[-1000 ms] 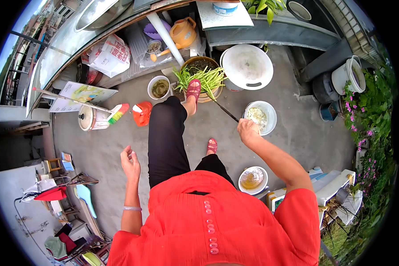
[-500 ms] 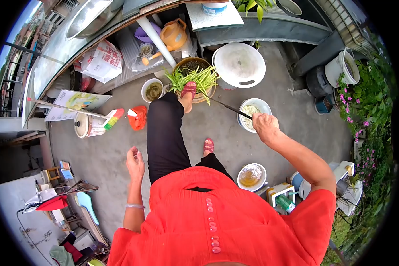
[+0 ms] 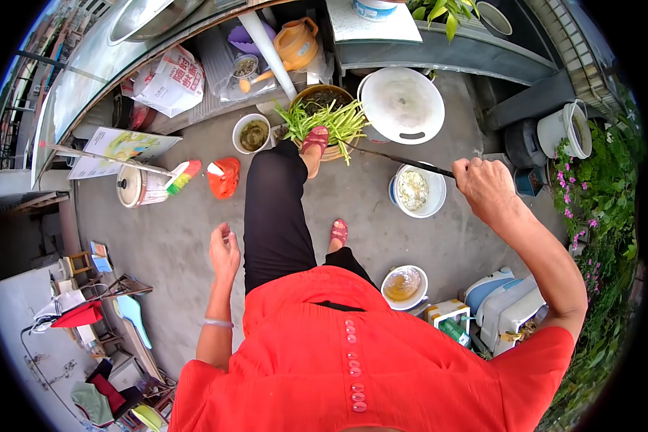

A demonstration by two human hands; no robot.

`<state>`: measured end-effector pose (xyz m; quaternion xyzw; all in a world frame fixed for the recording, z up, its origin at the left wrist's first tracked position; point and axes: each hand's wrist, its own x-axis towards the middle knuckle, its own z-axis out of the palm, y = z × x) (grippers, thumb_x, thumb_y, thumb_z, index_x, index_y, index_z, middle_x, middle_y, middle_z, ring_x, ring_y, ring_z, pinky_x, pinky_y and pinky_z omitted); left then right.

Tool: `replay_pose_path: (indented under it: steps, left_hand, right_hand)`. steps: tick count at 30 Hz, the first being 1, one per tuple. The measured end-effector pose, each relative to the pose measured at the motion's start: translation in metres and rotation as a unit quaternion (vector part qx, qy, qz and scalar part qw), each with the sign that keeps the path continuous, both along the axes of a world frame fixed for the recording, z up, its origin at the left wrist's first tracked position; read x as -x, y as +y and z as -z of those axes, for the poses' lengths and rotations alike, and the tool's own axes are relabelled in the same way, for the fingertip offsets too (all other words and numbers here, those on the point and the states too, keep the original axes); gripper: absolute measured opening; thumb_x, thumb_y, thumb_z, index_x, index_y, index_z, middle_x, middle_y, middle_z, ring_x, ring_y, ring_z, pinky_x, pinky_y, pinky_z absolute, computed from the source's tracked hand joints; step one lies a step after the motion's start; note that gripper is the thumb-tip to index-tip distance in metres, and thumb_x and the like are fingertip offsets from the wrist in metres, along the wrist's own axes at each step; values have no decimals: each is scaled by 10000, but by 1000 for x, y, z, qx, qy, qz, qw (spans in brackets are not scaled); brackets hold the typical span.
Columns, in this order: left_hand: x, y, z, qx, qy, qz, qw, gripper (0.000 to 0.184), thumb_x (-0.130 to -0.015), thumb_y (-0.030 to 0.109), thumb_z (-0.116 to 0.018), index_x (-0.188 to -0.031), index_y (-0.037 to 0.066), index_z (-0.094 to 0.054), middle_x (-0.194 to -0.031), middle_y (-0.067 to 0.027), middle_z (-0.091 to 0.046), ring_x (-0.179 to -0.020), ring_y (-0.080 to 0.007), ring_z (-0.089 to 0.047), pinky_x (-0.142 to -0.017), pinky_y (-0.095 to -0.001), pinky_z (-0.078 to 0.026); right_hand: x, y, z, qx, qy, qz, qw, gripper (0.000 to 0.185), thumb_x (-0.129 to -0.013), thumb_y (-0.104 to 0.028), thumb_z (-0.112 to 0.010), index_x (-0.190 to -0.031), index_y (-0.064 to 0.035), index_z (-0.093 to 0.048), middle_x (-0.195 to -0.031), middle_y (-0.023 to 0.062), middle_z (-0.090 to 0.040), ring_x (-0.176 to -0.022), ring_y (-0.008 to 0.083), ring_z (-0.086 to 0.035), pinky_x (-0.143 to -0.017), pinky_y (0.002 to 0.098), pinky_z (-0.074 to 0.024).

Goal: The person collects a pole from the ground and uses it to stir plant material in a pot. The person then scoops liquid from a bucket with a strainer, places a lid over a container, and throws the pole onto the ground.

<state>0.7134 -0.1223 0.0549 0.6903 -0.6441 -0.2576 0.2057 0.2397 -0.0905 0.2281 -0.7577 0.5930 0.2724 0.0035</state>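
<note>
My right hand [image 3: 486, 187] is closed around a long thin dark tool [image 3: 403, 160], its handle end in my fist. The far end reaches the pile of green stalks [image 3: 333, 124], where its tip is hard to make out. My foot in a red sandal [image 3: 315, 140] is set on the stalks, which lie over a round brown tub [image 3: 324, 93]. Beside my thigh hangs my left hand [image 3: 225, 252], fingers loosely curled and apart, holding nothing. A white bucket with pale contents [image 3: 414, 191] stands below the tool.
A white round board [image 3: 403, 104] leans right of the stalks. To the left are a small bowl [image 3: 252, 135], an orange bag [image 3: 224, 177] and a lidded pot [image 3: 133, 189]. A bowl of yellowish liquid [image 3: 403, 286] sits near my right side. Flowering plants [image 3: 597, 209] line the right.
My right hand has moved right and slightly up, drawing the dark tool outward from the stalks. My left hand stays at my side, and my foot remains on the stalks.
</note>
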Motion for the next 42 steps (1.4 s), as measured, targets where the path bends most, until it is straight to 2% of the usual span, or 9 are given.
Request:
replay_pose_path:
  steps: [12,16,20,24,30,33,35,39,42]
  left_hand:
    - [2,-12,20,-21,32,-14,999,264,-834,103,-467,-1056,-38,-488,-988,-178,-552,-872,-270,-555,-745,-346,-446]
    - [-9,-15,25,-33,30,-45,998,278,-845,120,-472,-1078,-32,-482,-996,-165,-562,-883,-245,-560,-749,-330,-448]
    - [-13,-22,30,-8,31,-55,998,264,-829,109,-483,-1052,-32,-493,-978,-169,-555,-869,-262,-552,-736,-345,-447]
    - [-6,-28,31,-21,15,-49,998,261,-824,95,-486,-1053,-30,-493,-953,-163,-558,-840,-257,-553,-732,-345,-446]
    - [13,-41,19,-23,15,-17,999,260,-823,86,-486,-1055,-29,-493,-953,-163,-560,-837,-253,-555,-734,-347,-444]
    - [8,-39,25,-11,35,-40,999,262,-822,85,-488,-1058,-28,-493,-967,-164,-560,-846,-255,-558,-736,-347,-443]
    - [7,-39,26,-24,22,-44,998,264,-823,88,-488,-1060,-28,-492,-970,-164,-561,-852,-255,-559,-734,-346,-443]
    - [10,-39,26,-39,0,-30,999,265,-824,99,-488,-1058,-26,-493,-960,-164,-565,-855,-259,-559,-733,-347,-443]
    - [12,-37,40,-41,13,-17,999,263,-825,104,-489,-1054,-24,-495,-950,-168,-567,-854,-264,-558,-736,-349,-444]
  right_hand:
    - [13,-60,-53,-182,-105,180,961,257,-577,3,-540,-812,66,-458,-714,255,-571,-765,375,-582,-699,424,-470]
    - [-7,-98,-84,-285,-150,402,857,219,-552,8,-550,-717,19,-407,-600,235,-538,-647,403,-547,-632,436,-451]
    - [6,-74,-61,-143,-38,67,987,305,-589,-13,-583,-836,20,-406,-568,176,-534,-605,319,-573,-564,430,-438]
    - [-25,-45,-68,-40,95,-82,991,331,-661,-58,-595,-947,30,-454,-696,102,-538,-588,194,-581,-500,281,-434]
    - [-30,-30,-75,-78,64,-56,993,367,-650,-24,-569,-985,56,-441,-702,115,-523,-588,190,-581,-496,271,-426]
    - [-9,-32,-79,-149,-95,80,981,295,-610,9,-544,-871,57,-416,-672,200,-542,-602,331,-571,-567,390,-446]
    - [-5,-27,-77,-183,-158,187,952,244,-599,-6,-558,-770,43,-391,-615,245,-529,-621,410,-550,-631,438,-447]
    - [-7,-23,-81,-278,-262,422,822,255,-608,-40,-605,-747,59,-416,-549,192,-517,-505,351,-553,-500,395,-451]
    - [-5,12,-62,-269,-437,637,575,239,-610,-24,-612,-764,54,-447,-535,127,-506,-423,249,-527,-397,345,-425]
